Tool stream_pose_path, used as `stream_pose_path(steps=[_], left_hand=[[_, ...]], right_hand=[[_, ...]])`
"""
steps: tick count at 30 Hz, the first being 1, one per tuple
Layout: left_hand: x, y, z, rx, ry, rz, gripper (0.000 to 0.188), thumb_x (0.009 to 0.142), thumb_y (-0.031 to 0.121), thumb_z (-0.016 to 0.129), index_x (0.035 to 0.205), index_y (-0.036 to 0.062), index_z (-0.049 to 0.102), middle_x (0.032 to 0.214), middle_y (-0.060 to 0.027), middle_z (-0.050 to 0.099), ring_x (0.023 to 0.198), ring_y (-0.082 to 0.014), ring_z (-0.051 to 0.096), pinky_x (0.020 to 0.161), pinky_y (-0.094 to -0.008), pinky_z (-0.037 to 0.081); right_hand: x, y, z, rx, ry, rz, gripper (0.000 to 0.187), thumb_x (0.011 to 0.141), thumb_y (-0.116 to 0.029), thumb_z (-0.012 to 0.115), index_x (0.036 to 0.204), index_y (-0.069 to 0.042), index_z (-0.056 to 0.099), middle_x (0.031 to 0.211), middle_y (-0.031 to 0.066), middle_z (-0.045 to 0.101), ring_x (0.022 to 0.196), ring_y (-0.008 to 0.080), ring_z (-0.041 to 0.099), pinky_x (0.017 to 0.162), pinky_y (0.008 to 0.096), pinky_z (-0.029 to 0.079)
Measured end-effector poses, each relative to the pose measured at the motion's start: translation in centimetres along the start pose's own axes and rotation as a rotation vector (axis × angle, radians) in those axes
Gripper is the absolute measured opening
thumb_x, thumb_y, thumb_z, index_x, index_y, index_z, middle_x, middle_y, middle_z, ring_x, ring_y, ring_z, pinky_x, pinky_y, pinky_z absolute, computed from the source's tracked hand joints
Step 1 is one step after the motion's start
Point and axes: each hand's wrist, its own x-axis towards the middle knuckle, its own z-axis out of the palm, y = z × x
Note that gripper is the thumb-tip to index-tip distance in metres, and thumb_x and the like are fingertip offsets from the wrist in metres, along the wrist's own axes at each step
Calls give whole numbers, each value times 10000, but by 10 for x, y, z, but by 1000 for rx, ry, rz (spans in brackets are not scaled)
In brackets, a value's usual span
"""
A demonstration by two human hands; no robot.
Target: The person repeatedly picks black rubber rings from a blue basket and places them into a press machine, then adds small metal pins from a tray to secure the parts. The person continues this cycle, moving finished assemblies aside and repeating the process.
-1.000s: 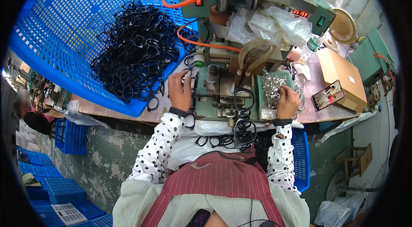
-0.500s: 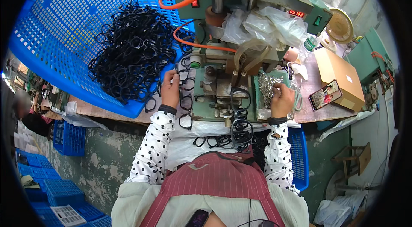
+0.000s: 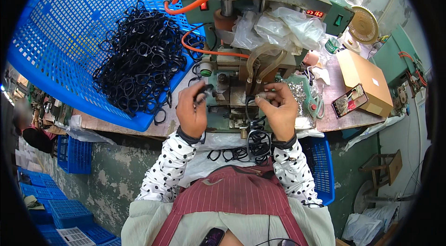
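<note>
My left hand (image 3: 192, 111) is closed around a black eyeglass frame (image 3: 204, 90), seen only in part between the fingers, to the left of the green press (image 3: 219, 120). With thumb and fingers together, my right hand (image 3: 281, 111) reaches to the metal fixture under the press head. Its fingertips touch or nearly touch a black eyeglass frame (image 3: 248, 112) standing in the fixture; whatever small thing they pinch is hidden. Below the fixture hangs a cluster of black eyeglass frames (image 3: 259, 143). A tray of small shiny metal pieces (image 3: 297, 90) lies just beyond my right hand.
A big blue basket (image 3: 88, 111) at left holds a heap of black eyeglass frames (image 3: 144, 60). Orange hoses (image 3: 195, 4) and plastic bags (image 3: 288, 27) hang about the press. To the right, a phone (image 3: 349, 101) leans on a cardboard box (image 3: 367, 78). Another blue basket (image 3: 328, 171) stands below.
My left hand has lifted an eyeglass frame from beside the press and moved right. My right hand has gone from the tray of metal pieces leftward to the fixture.
</note>
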Motion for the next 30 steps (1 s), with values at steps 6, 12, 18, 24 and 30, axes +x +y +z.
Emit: stream_pose_path(steps=[6, 12, 18, 24, 30], left_hand=[[7, 30, 0, 0, -107, 383, 252, 882, 76, 598, 1129, 27, 596, 1073, -128, 639, 937, -299, 606, 856, -428, 464], [1, 41, 13, -216, -325, 619, 463, 742, -5, 629, 1202, 16, 583, 1176, -148, 614, 1041, -290, 621, 913, -458, 483], [-1, 42, 35, -310, -516, 640, 485, 745, -11, 639, 1224, 4, 568, 1235, -163, 581, 1060, -317, 606, 955, -465, 490], [-3, 38, 38, -321, -535, 626, 469, 763, -18, 623, 1227, 2, 563, 1250, -176, 579, 1074, -326, 601, 951, -462, 489], [-7, 36, 39, -323, -528, 626, 459, 778, -17, 609, 1234, 4, 564, 1254, -182, 583, 1086, -327, 603, 957, -473, 480]], right_hand=[[9, -5, 10, -66, 0, 40, 449, 724, -26, 742, 1113, 16, 523, 850, 73, 670, 687, 71, 569, 590, 212, 421], [11, 2, 16, 52, 33, 26, 489, 729, -4, 730, 1151, 14, 483, 824, 79, 669, 689, 82, 576, 613, 214, 450], [43, 64, -70, -848, 408, -375, 397, 746, -116, 758, 1105, -111, 590, 858, 89, 699, 696, 251, 645, 629, 369, 496], [23, 77, -115, -1077, 277, 66, 256, 787, -225, 725, 1002, -105, 655, 830, 114, 692, 778, 320, 667, 671, 429, 513], [16, 112, -113, -1230, 194, -115, 193, 789, -234, 721, 822, -74, 619, 812, 124, 637, 765, 350, 639, 665, 455, 500]])
